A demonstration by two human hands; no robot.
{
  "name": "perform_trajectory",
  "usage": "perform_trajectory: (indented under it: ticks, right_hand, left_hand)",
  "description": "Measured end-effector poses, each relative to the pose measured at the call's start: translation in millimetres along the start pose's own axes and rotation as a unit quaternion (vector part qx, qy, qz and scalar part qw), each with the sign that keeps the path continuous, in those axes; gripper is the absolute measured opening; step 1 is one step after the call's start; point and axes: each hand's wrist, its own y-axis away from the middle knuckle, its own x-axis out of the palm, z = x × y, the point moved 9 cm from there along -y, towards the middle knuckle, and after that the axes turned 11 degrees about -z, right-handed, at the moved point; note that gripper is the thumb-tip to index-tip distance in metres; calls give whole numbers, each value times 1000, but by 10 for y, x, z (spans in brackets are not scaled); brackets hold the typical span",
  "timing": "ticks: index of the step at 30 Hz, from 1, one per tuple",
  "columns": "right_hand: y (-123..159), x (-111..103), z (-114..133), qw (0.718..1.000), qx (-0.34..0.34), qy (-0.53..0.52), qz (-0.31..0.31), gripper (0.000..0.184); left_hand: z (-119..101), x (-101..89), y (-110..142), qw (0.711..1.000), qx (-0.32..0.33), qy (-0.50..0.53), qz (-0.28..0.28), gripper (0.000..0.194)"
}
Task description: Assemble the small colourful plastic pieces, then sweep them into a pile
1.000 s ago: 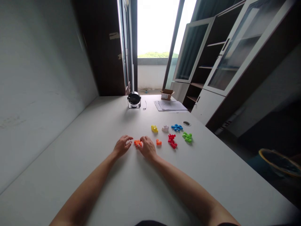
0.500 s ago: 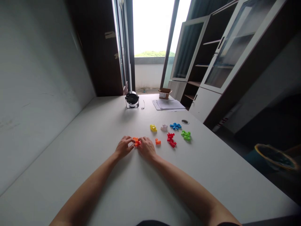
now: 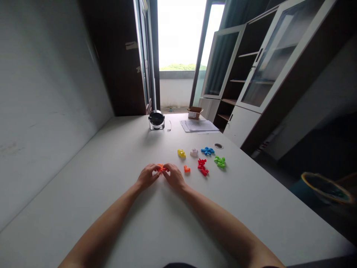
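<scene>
The left hand, standing apart from the orange piece a second ago, is now pinching its left side, while the right hand is gripping its right side with thumb and fingers. Between the two hands, the piece is sitting about midway between the left and right edges of the white table. Toward the right edge, a loose orange block and the red pieces are lying where they were.

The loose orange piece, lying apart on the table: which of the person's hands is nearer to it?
Right. The right hand is just left of the loose orange piece, not touching it; the left hand is farther left.
</scene>
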Motion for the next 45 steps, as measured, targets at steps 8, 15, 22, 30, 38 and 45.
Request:
perform_trajectory:
  ticks: [8, 15, 22, 30, 38, 45]
  right_hand:
    - [1, 14, -172, 994, 78, -79, -11, 22]
    - [34, 46, 96, 991, -21, -132, 10, 29]
    - [33, 33, 151, 992, -46, -113, 11, 29]
    - [-2, -30, -8, 996, 15, -87, -34, 16]
    - [-18, -71, -81, 995, 58, -71, -35, 22]
    - [-10, -71, -81, 995, 59, -78, -37, 25]
  left_hand:
    - [19, -53, -30, 994, -55, 90, -6, 25]
    - [174, -12, -14, 981, -134, 141, 0, 32]
    - [238, 32, 9, 980, -138, 142, 14, 31]
    - [184, 9, -1, 963, -130, 238, -12, 26]
    - [159, -26, -6, 969, -99, 225, -21, 24]
    - [210, 14, 0, 962, -120, 246, -14, 28]
